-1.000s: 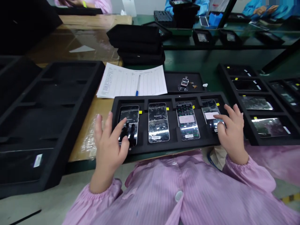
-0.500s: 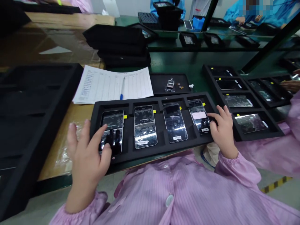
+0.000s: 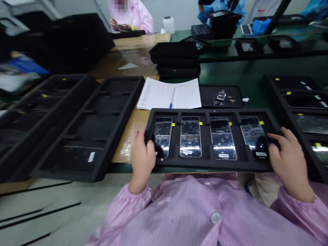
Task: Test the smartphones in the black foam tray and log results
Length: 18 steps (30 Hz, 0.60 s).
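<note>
Moved left hand point(image 3: 142, 155) from over leftmost phone point(image 3: 164, 136) to grip tray point(image 3: 207, 165) by left end; cannot tell if holding with half-curled right hand point(image 3: 288, 157). Keep level, avoiding screens point(image 3: 191, 138).

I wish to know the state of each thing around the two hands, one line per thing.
Black four-compartment foam tray, lying flat, every compartment occupied.
Four glass-fronted rectangular phones, face up; power unclear.
Stack of white printed paper, lying beyond the tray.
Slim blue-ended pen, resting on that paper.
Left hand, at tray's left end.
Right hand, at tray's right end.
</note>
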Each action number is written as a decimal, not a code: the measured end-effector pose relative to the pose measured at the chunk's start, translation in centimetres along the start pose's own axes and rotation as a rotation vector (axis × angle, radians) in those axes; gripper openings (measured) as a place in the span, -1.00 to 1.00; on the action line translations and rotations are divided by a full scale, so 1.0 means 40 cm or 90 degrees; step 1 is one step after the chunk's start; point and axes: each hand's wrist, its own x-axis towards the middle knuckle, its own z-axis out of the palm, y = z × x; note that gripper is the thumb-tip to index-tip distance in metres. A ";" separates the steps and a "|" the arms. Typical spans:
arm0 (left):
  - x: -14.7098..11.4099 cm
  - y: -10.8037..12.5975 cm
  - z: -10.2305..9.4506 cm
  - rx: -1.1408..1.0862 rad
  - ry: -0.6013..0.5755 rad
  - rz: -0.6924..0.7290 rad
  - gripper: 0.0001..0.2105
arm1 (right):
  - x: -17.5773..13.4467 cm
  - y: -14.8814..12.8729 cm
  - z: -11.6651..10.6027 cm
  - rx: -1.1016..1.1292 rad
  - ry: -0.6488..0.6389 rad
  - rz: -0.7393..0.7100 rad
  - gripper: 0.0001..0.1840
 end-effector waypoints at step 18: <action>0.020 -0.056 -0.021 -0.252 -0.101 -0.112 -0.48 | 0.003 0.073 0.029 0.019 -0.007 0.034 -0.62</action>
